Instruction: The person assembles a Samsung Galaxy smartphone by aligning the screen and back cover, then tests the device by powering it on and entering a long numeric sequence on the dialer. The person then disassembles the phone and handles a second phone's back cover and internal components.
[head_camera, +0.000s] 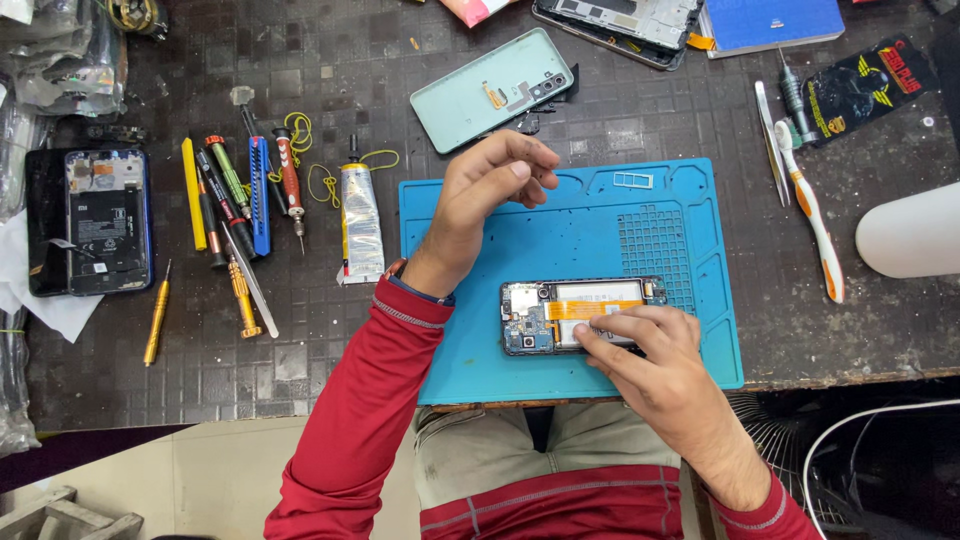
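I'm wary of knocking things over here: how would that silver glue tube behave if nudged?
The glue tube lies flat and looks squeezed, so it would probably slide rather than roll. It seems soft and light. Its yellow loop might snag nearby tools.

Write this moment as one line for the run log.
left hand: raised, loosely closed | right hand: on opened phone | surface: blue mat | nearby: mint back cover

Right hand (655, 350) covering the opened phone's (580, 315) lower right part. Whatever sits between the left hand's (490, 190) pinched fingertips too small to tell, perhaps a screw. White rounded object (910, 232) cut off at the right edge; second opened phone (625, 25) cropped by the top edge.
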